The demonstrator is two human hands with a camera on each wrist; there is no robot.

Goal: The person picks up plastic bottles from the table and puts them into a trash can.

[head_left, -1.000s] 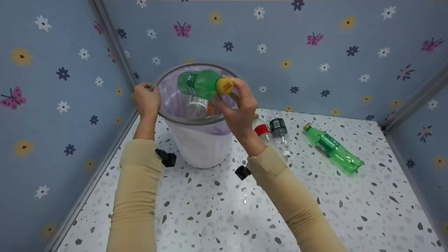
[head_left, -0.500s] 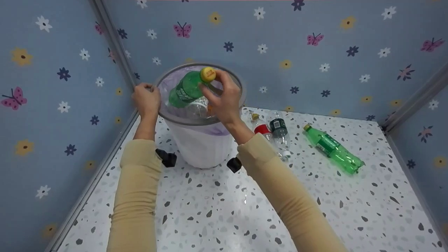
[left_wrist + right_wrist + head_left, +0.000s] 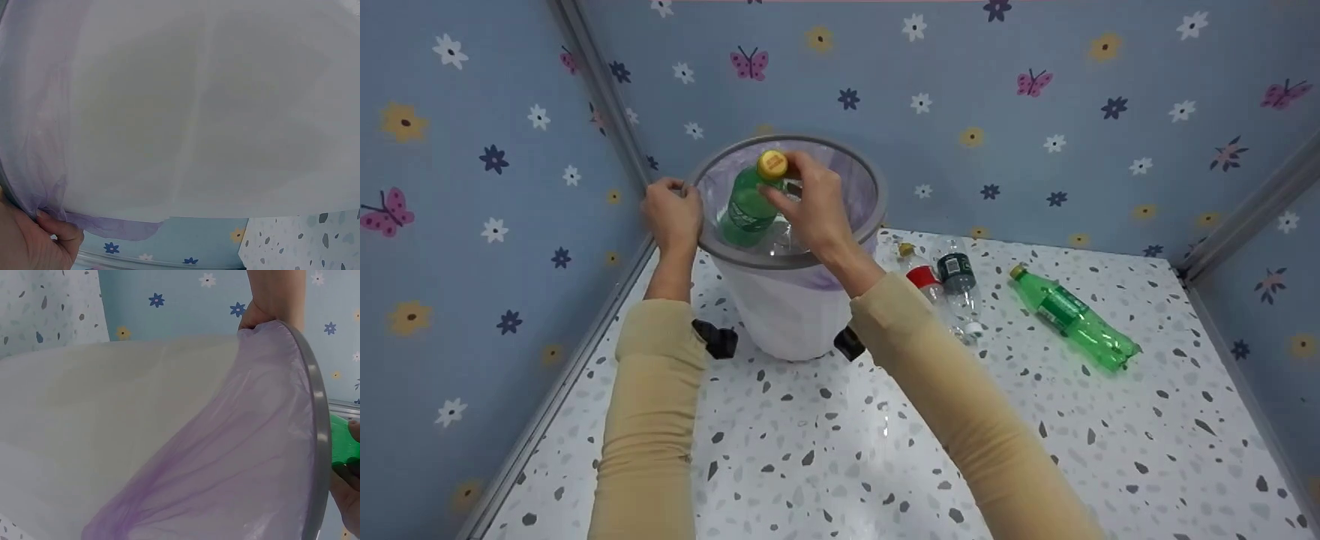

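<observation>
My right hand (image 3: pixel 816 204) pinches a green plastic bottle (image 3: pixel 747 202) near its yellow cap, with the thumb and fingers at the neck. The bottle stands nearly upright, cap up, its lower part inside the white trash bin (image 3: pixel 787 315). My left hand (image 3: pixel 672 217) grips the bin's left side at the grey rim (image 3: pixel 879 187); the left wrist view shows its fingers on the purple bin liner (image 3: pixel 53 191). A clear bottle (image 3: pixel 786 238) lies in the bin, partly hidden by my right hand. In the right wrist view the green bottle (image 3: pixel 343 444) shows only partly, past the rim.
Right of the bin, a clear bottle with a red label (image 3: pixel 922 276) and one with a dark label (image 3: pixel 958 274) lie on the speckled floor (image 3: pixel 825 450). Another green bottle (image 3: pixel 1072 319) lies farther right. Patterned walls (image 3: pixel 960 67) stand behind and at both sides.
My right hand has moved left with the green bottle, which has turned from lying sideways over the bin to nearly upright and sunk lower into it. My left hand has stayed put.
</observation>
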